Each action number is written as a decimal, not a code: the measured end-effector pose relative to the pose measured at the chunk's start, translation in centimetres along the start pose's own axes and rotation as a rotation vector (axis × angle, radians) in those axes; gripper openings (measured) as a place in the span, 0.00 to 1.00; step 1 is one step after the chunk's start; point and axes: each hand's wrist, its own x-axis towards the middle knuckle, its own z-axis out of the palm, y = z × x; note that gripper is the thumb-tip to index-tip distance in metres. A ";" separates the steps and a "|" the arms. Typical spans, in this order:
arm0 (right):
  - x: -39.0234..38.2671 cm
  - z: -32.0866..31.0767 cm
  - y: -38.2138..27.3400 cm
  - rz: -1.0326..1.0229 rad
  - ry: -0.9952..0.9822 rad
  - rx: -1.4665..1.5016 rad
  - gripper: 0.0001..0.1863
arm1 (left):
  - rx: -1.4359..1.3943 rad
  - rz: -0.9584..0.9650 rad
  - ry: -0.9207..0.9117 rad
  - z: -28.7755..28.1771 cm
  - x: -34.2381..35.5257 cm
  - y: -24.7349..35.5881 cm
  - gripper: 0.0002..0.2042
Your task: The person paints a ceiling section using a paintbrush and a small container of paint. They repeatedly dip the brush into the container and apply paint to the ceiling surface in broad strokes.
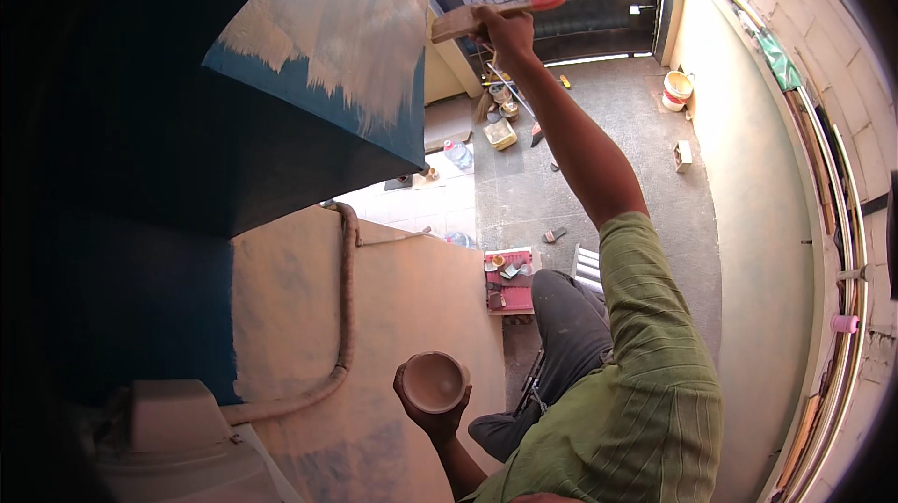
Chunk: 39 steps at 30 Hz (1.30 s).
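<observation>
My right hand (508, 35) is raised far out on a stretched arm, its fingers closed round a wide paintbrush (456, 24). The brush has a red handle end pointing right, while its bristle end points left, beside the upper edge of a blue box-like ledge (309, 119). Streaky pale paint (341, 26) covers much of the ledge's upper face, with ragged strokes ending over the blue. Lower down, my left hand (440, 422) grips a round bowl (436, 381) from below and the sides. Its inside is coated in pale brownish paint; how full it is, I cannot tell.
A paint-smeared pipe (348, 297) runs down the pale wall at left. Below me stands a pink-topped platform (510, 297) with small containers. Buckets (677, 89), a slipper (555, 235) and a broom lie about the floor. A dark gate (599, 7) closes the far end.
</observation>
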 end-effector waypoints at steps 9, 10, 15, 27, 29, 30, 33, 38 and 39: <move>3.7 15.8 -13.3 -0.128 -0.161 0.188 0.10 | -0.014 0.025 0.033 0.0 0.0 0.7 0.47; 5.3 16.2 -13.0 -0.118 -0.154 0.304 0.10 | -0.034 0.029 0.030 0.1 0.3 0.7 0.47; -0.7 9.9 -2.4 0.165 0.080 0.373 0.13 | -0.020 -0.002 0.080 0.0 -0.8 0.7 0.47; -1.5 14.1 -14.6 -0.158 -0.192 0.165 0.09 | -0.046 0.005 0.102 -0.8 -1.7 0.6 0.48; 1.7 15.5 -16.7 -0.178 -0.224 0.409 0.10 | -0.035 0.060 0.074 -0.8 -0.9 0.5 0.48; 3.4 15.7 -16.5 -0.164 -0.203 0.456 0.11 | -0.011 0.075 0.073 -0.8 -0.6 0.3 0.48; 3.1 13.1 -8.5 0.050 -0.083 0.246 0.13 | -0.005 0.032 0.108 -1.0 -1.4 -0.1 0.48; -5.5 0.1 0.6 0.177 0.163 0.077 0.12 | -0.034 0.088 0.116 -0.8 -1.1 -0.3 0.47; -5.3 0.0 0.1 0.107 0.133 0.020 0.12 | -0.039 0.095 0.102 -0.7 -0.8 -0.2 0.48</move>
